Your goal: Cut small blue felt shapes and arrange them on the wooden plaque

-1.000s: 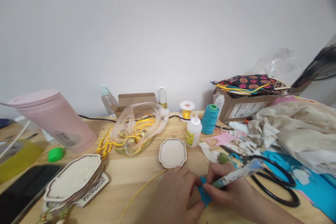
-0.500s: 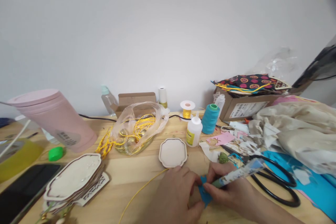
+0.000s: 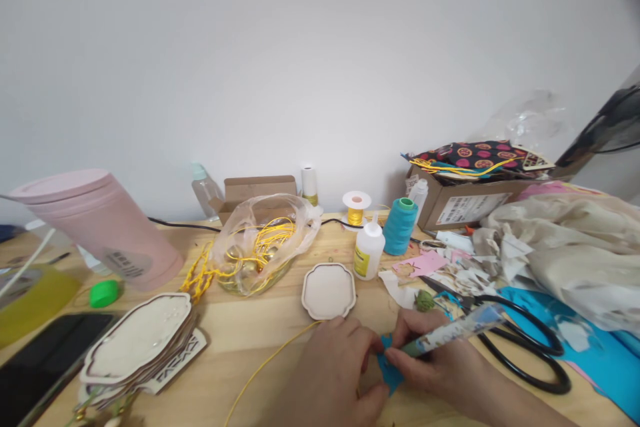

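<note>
My right hand (image 3: pixel 434 361) grips a pen (image 3: pixel 457 330) with a printed, patterned barrel, its tip end low over a small blue piece (image 3: pixel 389 373) of felt or paper on the table. With curled fingers, my left hand (image 3: pixel 337 370) holds the blue piece's left edge between index finger and thumb. My fingers partly cover the piece and hide the pen's tip. Just beyond my left hand lies a pale scalloped plaque (image 3: pixel 329 291) with a small loop on top. A yellow cord (image 3: pixel 260 370) runs along the table to my left hand.
Black-handled scissors (image 3: pixel 543 373) and fabric scraps lie right. Behind stand a glue bottle (image 3: pixel 370 253), blue thread cone (image 3: pixel 401 227) and yellow spool (image 3: pixel 357 201). Leftward are a bag of bells (image 3: pixel 270 247), stacked plaques (image 3: pixel 137 340), a phone (image 3: pixel 50 360) and a pink tumbler (image 3: pixel 100 227).
Both hands stay almost where they were, with the pen shifted only very slightly over the blue piece. The whole view has drifted a few pixels.
</note>
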Motion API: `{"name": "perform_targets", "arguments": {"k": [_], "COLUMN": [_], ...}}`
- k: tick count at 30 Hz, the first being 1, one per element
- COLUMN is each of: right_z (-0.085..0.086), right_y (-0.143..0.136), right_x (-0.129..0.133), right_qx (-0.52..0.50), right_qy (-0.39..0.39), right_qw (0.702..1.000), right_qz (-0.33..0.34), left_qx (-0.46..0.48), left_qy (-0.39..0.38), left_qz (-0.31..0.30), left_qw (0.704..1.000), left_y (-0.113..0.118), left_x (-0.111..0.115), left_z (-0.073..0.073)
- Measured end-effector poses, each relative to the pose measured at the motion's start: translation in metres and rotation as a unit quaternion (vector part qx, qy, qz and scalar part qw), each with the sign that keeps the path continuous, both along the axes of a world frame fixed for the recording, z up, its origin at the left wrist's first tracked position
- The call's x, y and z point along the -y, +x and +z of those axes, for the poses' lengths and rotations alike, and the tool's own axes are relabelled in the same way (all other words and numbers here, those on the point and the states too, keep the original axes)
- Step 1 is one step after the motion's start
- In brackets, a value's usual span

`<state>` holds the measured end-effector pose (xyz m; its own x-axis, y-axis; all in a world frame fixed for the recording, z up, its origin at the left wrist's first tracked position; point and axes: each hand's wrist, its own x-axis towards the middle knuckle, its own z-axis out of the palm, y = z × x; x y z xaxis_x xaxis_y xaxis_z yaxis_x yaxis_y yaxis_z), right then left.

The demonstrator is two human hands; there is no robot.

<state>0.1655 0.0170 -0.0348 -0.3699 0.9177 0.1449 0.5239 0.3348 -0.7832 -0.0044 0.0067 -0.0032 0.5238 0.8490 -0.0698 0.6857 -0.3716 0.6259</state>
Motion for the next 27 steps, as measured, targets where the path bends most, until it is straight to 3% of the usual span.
{"name": "perform_targets", "arguments": {"k": [27], "right_z": [0.0001], "right_y": [0.0007], "right_x": [0.0004], "right_qx": [0.004], "right_qy": [0.011], "right_qw": [1.0], "right_qz": [-0.006], "left_qx": [-0.005], "left_qy": [-0.005], "left_qz": [-0.008], "left_qw": [1.0], "left_y": [0.0004], "left_x": [-0.0006], "left_z": [0.003]}}
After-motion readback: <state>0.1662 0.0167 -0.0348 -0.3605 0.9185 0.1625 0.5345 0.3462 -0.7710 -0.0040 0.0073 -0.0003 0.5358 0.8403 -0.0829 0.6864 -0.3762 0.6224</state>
